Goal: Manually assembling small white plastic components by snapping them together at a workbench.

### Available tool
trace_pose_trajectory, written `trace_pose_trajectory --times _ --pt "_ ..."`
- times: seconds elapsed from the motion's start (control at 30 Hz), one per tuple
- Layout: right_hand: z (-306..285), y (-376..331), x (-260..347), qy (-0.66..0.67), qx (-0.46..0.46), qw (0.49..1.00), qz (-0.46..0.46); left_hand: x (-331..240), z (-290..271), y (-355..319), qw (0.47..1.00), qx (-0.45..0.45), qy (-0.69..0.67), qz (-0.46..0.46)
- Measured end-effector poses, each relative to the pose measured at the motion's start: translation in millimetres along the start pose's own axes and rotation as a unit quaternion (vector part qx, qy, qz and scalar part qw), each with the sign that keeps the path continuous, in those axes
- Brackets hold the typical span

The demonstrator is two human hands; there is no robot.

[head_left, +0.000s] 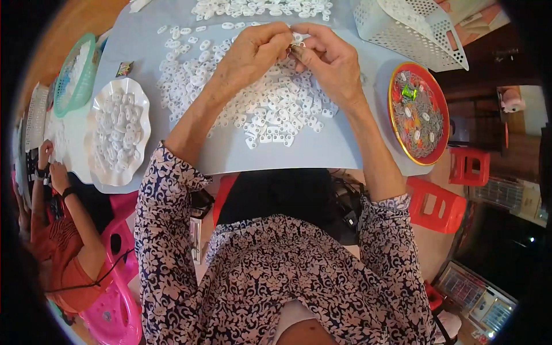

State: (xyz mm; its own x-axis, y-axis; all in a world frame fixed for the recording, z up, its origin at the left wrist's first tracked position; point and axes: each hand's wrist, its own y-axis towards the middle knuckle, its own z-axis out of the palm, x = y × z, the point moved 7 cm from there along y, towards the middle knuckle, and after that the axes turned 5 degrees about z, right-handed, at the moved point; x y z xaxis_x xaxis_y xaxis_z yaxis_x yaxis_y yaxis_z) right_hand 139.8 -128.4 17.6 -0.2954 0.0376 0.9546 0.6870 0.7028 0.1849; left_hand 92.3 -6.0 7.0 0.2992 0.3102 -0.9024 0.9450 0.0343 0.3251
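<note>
My left hand (257, 56) and my right hand (334, 62) meet above the far middle of the table, thumbs and fingers pinched together. Whatever lies between the fingertips is too small and too covered to name; a bit of white shows beside them. Below and around both hands spreads a heap of small white plastic pieces (275, 109), oval or rounded with two holes each. To the right, a round red tray with a gold rim (397, 123) holds many thin grey metal bits, a few white pieces and a small green packet (409, 92).
A scalloped white dish (95, 172) of white pieces stands at left, near a small dark packet (124, 69). Beyond are a green basket (86, 86) and a perforated grey basket (414, 37). Another person (75, 230) works at far left. Red stools (440, 207) stand at right.
</note>
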Motion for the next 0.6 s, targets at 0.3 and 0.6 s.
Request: trace_pose_trajectory --times 0.3,0.6 --pt "1.1 -0.1 2.7 -0.007 -0.015 1.000 -0.023 -4.0 -0.8 -0.1 0.999 -0.027 0.019 0.035" --pt "1.3 0.3 -0.4 -0.013 -0.010 1.000 -0.021 -0.4 0.5 0.7 1.000 -0.012 -0.009 0.010"
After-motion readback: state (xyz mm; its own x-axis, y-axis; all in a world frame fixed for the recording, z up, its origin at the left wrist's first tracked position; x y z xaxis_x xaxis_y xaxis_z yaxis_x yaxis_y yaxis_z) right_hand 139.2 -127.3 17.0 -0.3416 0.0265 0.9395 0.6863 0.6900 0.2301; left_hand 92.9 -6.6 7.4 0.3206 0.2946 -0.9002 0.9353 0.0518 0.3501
